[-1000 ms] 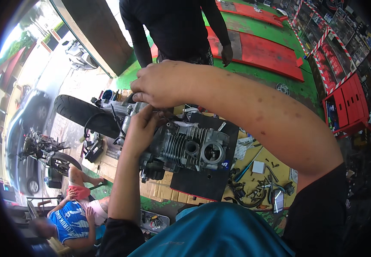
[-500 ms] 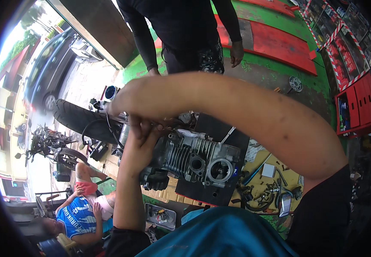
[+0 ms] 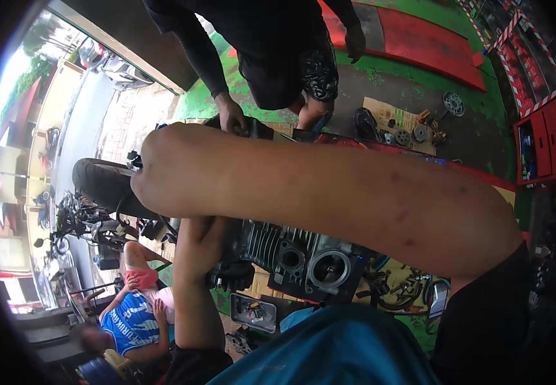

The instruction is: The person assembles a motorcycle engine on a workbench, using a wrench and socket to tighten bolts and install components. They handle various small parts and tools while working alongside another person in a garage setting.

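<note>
A motorcycle engine (image 3: 271,244) with a finned cylinder lies in front of me, a round bore (image 3: 329,268) facing up at its near right. My right forearm stretches across it from the right. My right hand (image 3: 162,168) is bent over at the engine's far left, near a motorcycle wheel (image 3: 101,183); its fingers are hidden beneath it. My left hand (image 3: 202,240) is at the engine's left side, just under the right wrist. The right forearm covers most of its fingers, so what it grips cannot be seen.
A person in dark clothes (image 3: 271,58) stands opposite, one hand (image 3: 232,117) low near the work. Another person in a blue jersey (image 3: 135,324) sits at lower left. Loose parts lie on cardboard (image 3: 371,289) at right, and a metal tray (image 3: 252,313) is near me. A red cabinet (image 3: 546,151) stands far right.
My right forearm has come nearer, covering more of the engine and the left hand's fingers. The person opposite has lowered a hand toward the work. The dark car at left has left view.
</note>
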{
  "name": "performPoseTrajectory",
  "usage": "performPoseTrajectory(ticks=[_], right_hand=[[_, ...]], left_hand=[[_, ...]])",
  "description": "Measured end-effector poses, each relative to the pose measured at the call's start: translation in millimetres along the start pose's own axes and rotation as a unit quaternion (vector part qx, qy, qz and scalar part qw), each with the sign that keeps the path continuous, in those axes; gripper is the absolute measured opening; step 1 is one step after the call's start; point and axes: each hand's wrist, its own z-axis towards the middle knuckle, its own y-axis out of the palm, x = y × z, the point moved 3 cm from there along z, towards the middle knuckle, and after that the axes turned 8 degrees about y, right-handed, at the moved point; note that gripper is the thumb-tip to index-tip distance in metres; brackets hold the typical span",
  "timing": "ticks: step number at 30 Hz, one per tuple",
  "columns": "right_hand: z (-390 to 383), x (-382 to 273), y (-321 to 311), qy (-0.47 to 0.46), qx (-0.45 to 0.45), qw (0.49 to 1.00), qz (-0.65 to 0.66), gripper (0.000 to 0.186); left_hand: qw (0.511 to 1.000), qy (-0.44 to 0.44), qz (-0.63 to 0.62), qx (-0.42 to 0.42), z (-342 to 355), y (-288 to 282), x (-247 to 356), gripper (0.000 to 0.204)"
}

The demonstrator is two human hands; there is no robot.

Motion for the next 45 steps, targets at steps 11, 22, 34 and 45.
performPoseTrajectory(ticks=[11, 22, 34, 45], right_hand=[[-31, 19, -34, -0.012, -0.13, 0.989, 0.063, 0.044], [-48, 7, -20, -0.188, 0.119, 0.958, -0.183, 0.018], [-61, 40, -12, -0.089, 0.11, 0.927, 0.348, 0.029], [-102, 93, -29, -0.095, -0.066, 0.987, -0.113, 0.018]], left_hand=[[0.999, -0.036, -0.03, -0.02, 0, -2, -9, 0.025], [0.992, -0.054, 0.111, -0.014, -22, -21, -25, 0.015], [0.999, -0.016, 0.034, 0.03, 5, -6, 1, 0.027], [0.999, -0.028, 0.04, 0.004, 13, -2, 3, 0.038]])
